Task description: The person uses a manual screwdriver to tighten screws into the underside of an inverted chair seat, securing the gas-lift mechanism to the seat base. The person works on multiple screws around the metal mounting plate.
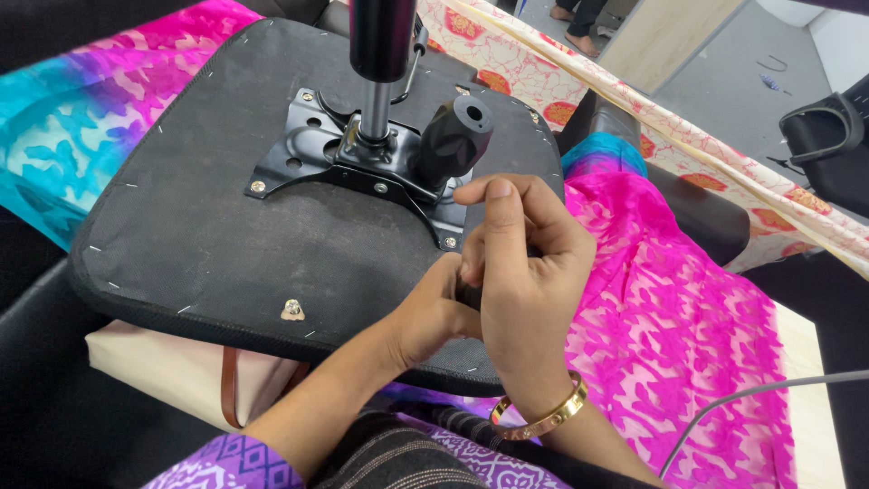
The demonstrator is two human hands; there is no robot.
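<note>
An upturned chair seat [199, 226] lies in front of me, its black cloth underside up. A black metal plate [299, 158] is bolted to its middle, with a steel column [376, 100] rising from it and a black knob [455, 136] beside it. My right hand [520, 272], with a gold bangle on the wrist, is curled at the seat's right edge, pinching a small dark part [469, 294] that is mostly hidden. My left hand [430, 312] is bunched against it from below, fingers out of sight. A silver bolt [291, 311] sits near the seat's front edge.
Pink and turquoise cloth [670, 299] spreads under and beside the seat. A cream cushion with a brown strap [181, 371] lies beneath it. A cream and orange patterned cloth [688, 145] runs across the right, with a black bag [828, 136], a grey cable [751, 394] and another person's feet [579, 27] further off.
</note>
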